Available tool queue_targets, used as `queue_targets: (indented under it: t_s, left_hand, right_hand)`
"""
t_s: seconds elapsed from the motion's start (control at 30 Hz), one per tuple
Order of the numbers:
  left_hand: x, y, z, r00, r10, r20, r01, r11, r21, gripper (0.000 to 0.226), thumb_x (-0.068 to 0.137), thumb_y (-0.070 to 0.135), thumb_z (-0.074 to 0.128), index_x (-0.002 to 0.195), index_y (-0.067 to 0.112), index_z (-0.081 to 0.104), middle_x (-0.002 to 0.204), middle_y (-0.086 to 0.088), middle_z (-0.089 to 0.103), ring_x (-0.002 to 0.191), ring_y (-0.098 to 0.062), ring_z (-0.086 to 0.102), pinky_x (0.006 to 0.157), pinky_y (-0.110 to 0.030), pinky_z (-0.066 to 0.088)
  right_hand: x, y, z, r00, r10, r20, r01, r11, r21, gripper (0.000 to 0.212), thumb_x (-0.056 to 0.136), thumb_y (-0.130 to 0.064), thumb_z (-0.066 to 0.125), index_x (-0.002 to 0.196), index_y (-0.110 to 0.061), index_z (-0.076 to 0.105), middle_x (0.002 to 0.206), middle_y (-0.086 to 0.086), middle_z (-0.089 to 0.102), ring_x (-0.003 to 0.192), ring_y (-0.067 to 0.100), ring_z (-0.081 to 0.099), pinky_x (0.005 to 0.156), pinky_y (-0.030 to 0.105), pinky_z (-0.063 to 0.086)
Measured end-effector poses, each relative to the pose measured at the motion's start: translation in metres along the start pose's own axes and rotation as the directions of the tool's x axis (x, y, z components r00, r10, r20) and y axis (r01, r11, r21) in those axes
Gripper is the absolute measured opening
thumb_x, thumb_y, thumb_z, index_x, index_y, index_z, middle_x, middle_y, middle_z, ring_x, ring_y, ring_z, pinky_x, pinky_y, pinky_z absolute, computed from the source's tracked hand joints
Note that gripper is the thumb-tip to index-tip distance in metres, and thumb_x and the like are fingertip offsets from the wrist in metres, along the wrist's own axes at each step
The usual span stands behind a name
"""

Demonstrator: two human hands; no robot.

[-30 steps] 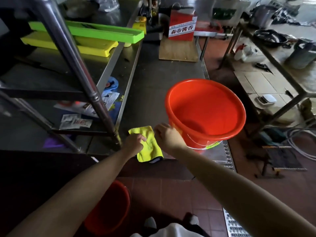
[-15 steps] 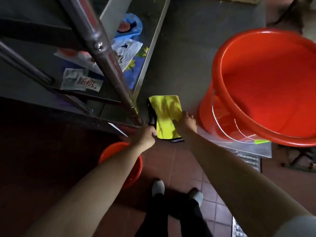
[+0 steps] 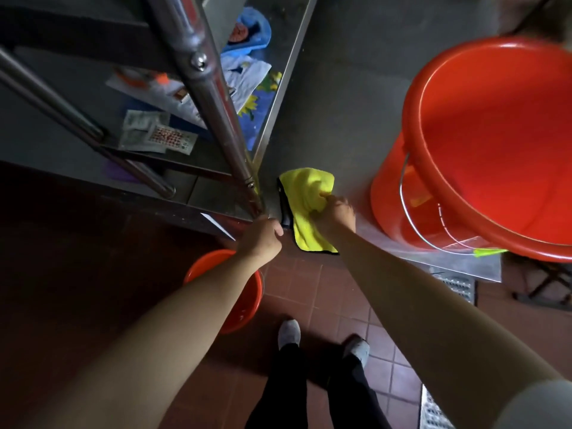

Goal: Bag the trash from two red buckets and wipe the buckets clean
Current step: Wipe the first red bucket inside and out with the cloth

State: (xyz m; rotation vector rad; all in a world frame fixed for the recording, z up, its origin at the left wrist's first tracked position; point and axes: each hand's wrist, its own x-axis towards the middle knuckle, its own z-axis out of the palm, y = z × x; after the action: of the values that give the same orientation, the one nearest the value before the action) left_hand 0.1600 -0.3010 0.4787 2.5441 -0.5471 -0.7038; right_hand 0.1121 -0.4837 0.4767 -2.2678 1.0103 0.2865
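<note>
Presently the right hand (image 3: 335, 213) is gripping a bunched yellow microfibre cloth (image 3: 305, 199), fingers curled into the fabric, at the near edge of the grey steel tabletop (image 3: 346, 97). Beside it, the left hand (image 3: 261, 239) is hanging over that edge with fingers curled under, holding nothing visible. One large red plastic bucket (image 3: 495, 144) is standing at the tabletop's near right corner; a second, smaller red bucket (image 3: 244, 308) is sitting on the brown tiled floor (image 3: 334, 305) beneath the left forearm.
</note>
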Motion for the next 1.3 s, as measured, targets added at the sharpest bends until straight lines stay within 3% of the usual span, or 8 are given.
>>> queue_targets:
  t_s: [0.23, 0.4, 0.5, 0.6, 0.7, 0.8, 1.03, 1.3]
  left_hand:
    - [-0.022, 0.056, -0.038, 0.956, 0.215, -0.199, -0.232, 0.971, -0.062, 0.029, 0.078, 0.008, 0.051, 0.102, 0.008, 0.066, 0.101, -0.018, 0.064, 0.102, -0.037, 0.057, 0.089, -0.04, 0.045]
    - [-0.043, 0.096, -0.056, 0.965, 0.259, -0.036, -0.26, 0.966, -0.001, 0.093, 0.072, 0.023, 0.075, 0.151, 0.011, 0.028, 0.148, -0.019, 0.036, 0.138, -0.034, 0.032, 0.114, -0.04, 0.028]
    - [-0.06, 0.12, -0.076, 0.963, 0.223, 0.151, -0.225, 0.974, -0.006, 0.047, 0.064, 0.037, 0.08, 0.106, 0.027, 0.063, 0.107, 0.007, 0.065, 0.11, -0.021, 0.059, 0.075, -0.015, 0.047]
    - [-0.085, 0.141, -0.08, 0.954, 0.271, 0.128, -0.269, 0.963, -0.034, 0.032, 0.064, 0.037, 0.083, 0.075, 0.021, 0.057, 0.073, 0.011, 0.061, 0.07, -0.01, 0.059, 0.047, -0.012, 0.037]
    - [-0.119, 0.185, -0.078, 0.918, 0.364, 0.154, -0.356, 0.931, -0.081, 0.029, 0.07, 0.029, 0.082, 0.092, 0.02, 0.066, 0.089, 0.004, 0.07, 0.082, -0.012, 0.064, 0.07, -0.022, 0.049]
    - [-0.153, 0.228, -0.075, 0.901, 0.398, 0.171, -0.384, 0.917, -0.109, 0.02, 0.074, 0.024, 0.08, 0.085, 0.02, 0.065, 0.081, 0.005, 0.069, 0.075, -0.011, 0.062, 0.064, -0.023, 0.046]
    - [-0.189, 0.303, -0.079, 0.879, 0.477, -0.001, -0.476, 0.877, -0.063, 0.021, 0.082, 0.026, 0.074, 0.1, 0.017, 0.069, 0.09, -0.002, 0.07, 0.077, -0.012, 0.06, 0.062, -0.021, 0.042]
    - [-0.166, 0.325, -0.075, 0.809, 0.499, -0.311, -0.514, 0.857, 0.036, 0.012, 0.092, 0.014, 0.058, 0.09, 0.018, 0.069, 0.086, 0.007, 0.071, 0.08, -0.014, 0.065, 0.071, -0.026, 0.049]
  right_hand:
    - [-0.071, 0.021, -0.045, 0.985, -0.168, -0.05, 0.172, 0.981, 0.087, 0.04, 0.079, -0.023, 0.069, 0.115, -0.02, 0.054, 0.101, 0.013, 0.07, 0.093, 0.04, 0.065, 0.071, 0.038, 0.046]
    - [-0.12, 0.045, -0.081, 0.952, -0.282, -0.121, 0.296, 0.946, 0.129, 0.035, 0.078, -0.021, 0.071, 0.11, -0.02, 0.058, 0.092, 0.004, 0.07, 0.088, 0.035, 0.067, 0.064, 0.027, 0.035]
    - [-0.147, 0.066, -0.106, 0.925, -0.355, -0.135, 0.373, 0.917, 0.144, 0.041, 0.075, -0.02, 0.075, 0.113, -0.022, 0.059, 0.087, -0.004, 0.065, 0.085, 0.027, 0.066, 0.064, 0.02, 0.035]
    - [-0.173, 0.088, -0.129, 0.922, -0.362, -0.137, 0.383, 0.905, 0.184, 0.045, 0.073, -0.023, 0.076, 0.112, -0.028, 0.055, 0.088, -0.008, 0.059, 0.083, 0.018, 0.059, 0.069, 0.023, 0.037]
    - [-0.2, 0.117, -0.158, 0.918, -0.36, -0.165, 0.389, 0.898, 0.205, 0.052, 0.074, -0.04, 0.077, 0.118, -0.032, 0.05, 0.093, -0.009, 0.061, 0.085, 0.014, 0.059, 0.068, 0.025, 0.04]
    - [-0.22, 0.137, -0.184, 0.916, -0.329, -0.23, 0.381, 0.894, 0.238, 0.047, 0.078, -0.057, 0.074, 0.109, -0.03, 0.053, 0.083, -0.016, 0.057, 0.074, -0.002, 0.052, 0.059, 0.011, 0.035]
    - [-0.241, 0.159, -0.247, 0.847, -0.286, -0.448, 0.4, 0.898, 0.183, 0.037, 0.088, -0.036, 0.069, 0.066, -0.026, 0.04, 0.058, -0.01, 0.048, 0.055, 0.009, 0.044, 0.052, 0.031, 0.028]
    - [-0.19, 0.174, -0.313, 0.87, -0.044, -0.491, 0.174, 0.959, 0.222, 0.033, 0.089, -0.029, 0.062, 0.117, -0.012, 0.056, 0.099, 0.017, 0.068, 0.096, 0.039, 0.064, 0.068, 0.032, 0.039]
